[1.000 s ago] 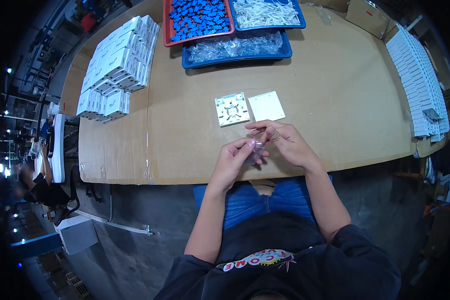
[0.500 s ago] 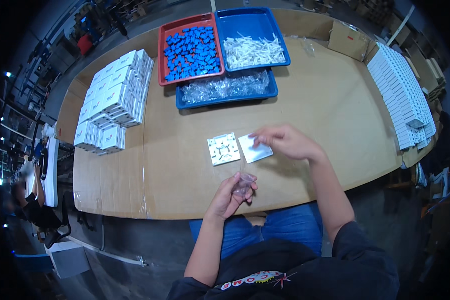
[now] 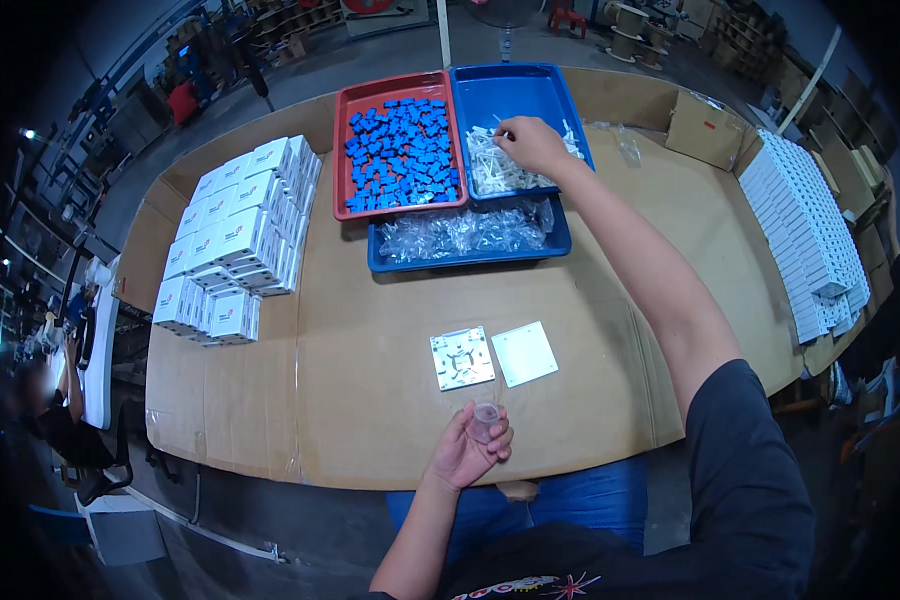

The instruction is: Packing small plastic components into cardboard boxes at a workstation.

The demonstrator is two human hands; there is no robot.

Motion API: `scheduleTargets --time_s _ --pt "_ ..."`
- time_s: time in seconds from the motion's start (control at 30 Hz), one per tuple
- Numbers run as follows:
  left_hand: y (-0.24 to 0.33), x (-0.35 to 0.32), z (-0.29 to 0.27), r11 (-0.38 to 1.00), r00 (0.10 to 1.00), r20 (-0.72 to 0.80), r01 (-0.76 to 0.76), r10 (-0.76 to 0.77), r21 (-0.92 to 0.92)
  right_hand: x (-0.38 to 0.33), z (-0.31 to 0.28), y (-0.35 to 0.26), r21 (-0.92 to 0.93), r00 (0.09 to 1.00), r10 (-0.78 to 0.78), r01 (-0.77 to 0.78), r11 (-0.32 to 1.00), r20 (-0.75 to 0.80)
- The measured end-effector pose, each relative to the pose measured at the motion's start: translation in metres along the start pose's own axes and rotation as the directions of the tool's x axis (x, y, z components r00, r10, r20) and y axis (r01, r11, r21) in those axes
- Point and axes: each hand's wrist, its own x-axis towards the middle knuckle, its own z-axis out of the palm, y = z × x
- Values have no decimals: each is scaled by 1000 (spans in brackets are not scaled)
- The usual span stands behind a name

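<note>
White plastic parts [image 3: 518, 165] in the far blue tray [image 3: 517, 92] sit under the right hand [image 3: 532, 144], fingers pinching one; left hand [image 3: 467, 452] cups a small clear plastic bag [image 3: 485, 420] at the table edge; two white square plates [image 3: 492, 356] wait unassembled, so work seems early.

Small clear piece [image 3: 484, 417], seemingly plastic; white parts [image 3: 500, 170] piled in tray.

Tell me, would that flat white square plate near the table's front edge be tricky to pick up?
Probably a little. The white square plate lies flat on the cardboard-covered table, so fingers would likely need to catch an edge. It looks thin and light, apt to slide if pushed, and seems stiff rather than floppy.
</note>
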Motion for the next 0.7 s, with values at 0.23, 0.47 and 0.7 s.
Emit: scheduleTargets --time_s 0.23,0.47,0.7 --pt "-3 0 1 999 1000 -18 16 -16 38 48 35 6 -153 999 37 -35 988 8" --pt "-2 -4 -5 997 998 -9 59 -58 48 67 41 -4 -247 984 172 -155 956 48" --pt "-4 -2 0 995 999 8 41 -42 96 64 38 19 -171 993 -82 95 981 83"
